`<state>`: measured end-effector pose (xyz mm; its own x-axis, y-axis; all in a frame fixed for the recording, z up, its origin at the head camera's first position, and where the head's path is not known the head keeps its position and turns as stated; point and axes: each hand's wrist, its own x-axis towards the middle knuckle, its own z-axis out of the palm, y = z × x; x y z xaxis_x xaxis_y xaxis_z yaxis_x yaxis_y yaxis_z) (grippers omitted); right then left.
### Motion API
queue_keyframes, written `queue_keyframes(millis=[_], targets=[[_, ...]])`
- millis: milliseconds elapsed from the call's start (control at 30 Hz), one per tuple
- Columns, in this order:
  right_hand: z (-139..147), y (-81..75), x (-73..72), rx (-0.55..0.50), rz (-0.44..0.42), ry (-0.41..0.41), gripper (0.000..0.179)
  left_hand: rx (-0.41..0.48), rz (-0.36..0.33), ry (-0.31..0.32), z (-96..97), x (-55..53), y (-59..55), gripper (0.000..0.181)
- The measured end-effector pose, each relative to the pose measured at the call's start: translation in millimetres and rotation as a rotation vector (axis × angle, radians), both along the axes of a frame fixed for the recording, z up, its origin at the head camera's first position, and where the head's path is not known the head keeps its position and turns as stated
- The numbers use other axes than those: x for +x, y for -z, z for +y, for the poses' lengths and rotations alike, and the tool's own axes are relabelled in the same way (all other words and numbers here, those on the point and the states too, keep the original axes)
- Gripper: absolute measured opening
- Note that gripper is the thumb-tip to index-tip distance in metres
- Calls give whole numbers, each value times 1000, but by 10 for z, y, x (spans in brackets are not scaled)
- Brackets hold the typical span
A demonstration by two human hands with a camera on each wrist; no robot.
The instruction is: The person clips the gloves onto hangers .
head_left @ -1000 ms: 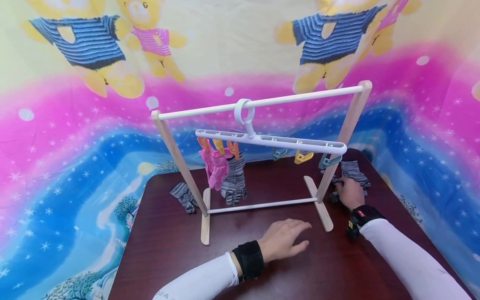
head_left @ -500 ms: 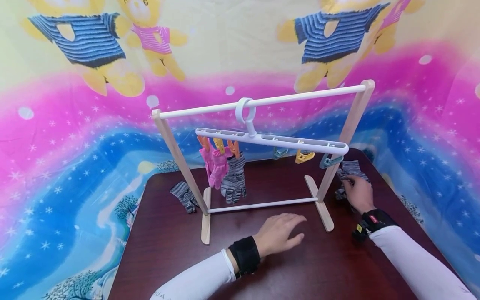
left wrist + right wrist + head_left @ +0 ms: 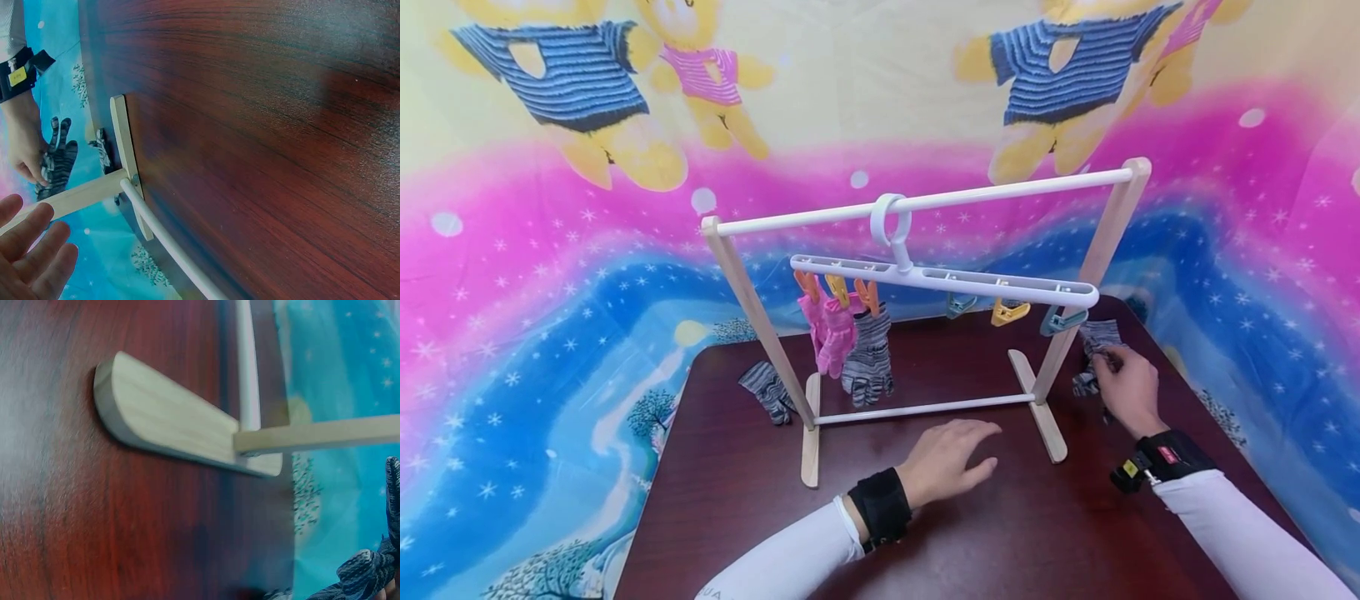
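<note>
My right hand (image 3: 1131,390) pinches a grey-black striped knit glove (image 3: 59,164) beside the rack's right leg. The glove's loose fingers show in the right wrist view, partly cut off by the frame edge. Another striped glove (image 3: 102,151) lies on the table close by, overlapped by the held one in the head view. My left hand (image 3: 947,462) is over the table in front of the rack, fingers extended, holding nothing. From the white clip hanger (image 3: 1000,285) hang pink gloves (image 3: 835,337) and a striped glove (image 3: 868,358), under orange and yellow clips.
The wooden rack (image 3: 1105,225) stands mid-table, its white top bar (image 3: 1015,193) carrying the hanger. Teal and yellow clips (image 3: 1011,313) dangle from the hanger's right half. One more striped glove (image 3: 766,392) lies by the left leg. A printed cloth backdrop (image 3: 850,108) surrounds the table.
My right hand has moved right and slightly toward me, drawing the striped glove along. My left hand has shifted a little left and away from me. The hanger looks the same.
</note>
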<state>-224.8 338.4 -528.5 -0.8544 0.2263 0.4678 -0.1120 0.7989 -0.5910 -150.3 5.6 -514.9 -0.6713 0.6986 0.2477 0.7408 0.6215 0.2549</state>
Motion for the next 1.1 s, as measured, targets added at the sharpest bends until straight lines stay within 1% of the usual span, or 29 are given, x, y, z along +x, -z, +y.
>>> queue_keyframes(millis=[133, 233, 367, 533, 667, 833, 1100], targets=[[-32, -70, 67, -48, 58, 10, 21, 24, -2, -5, -41, -13, 4, 45], [-42, -100, 120, -77, 69, 17, 24, 33, -5, -8, -74, -24, 13, 45], [-40, -101, 185, -92, 88, 15, 25, 28, -15, -15, -120, -34, 28, 45], [-48, -77, 286, -116, 144, 13, 23, 29, -47, -34, -185, -48, 40, 45], [-72, -81, 371, -143, 181, 10, 22, 41, -48, -52, -238, -71, 52, 44], [-133, -132, 448, -165, 195, 6, 24, 59, -50, -72, -295, -99, 51, 43], [-252, -235, 571, -190, 223, 12, 22, 65, -69, -106, -348, -109, 47, 44]])
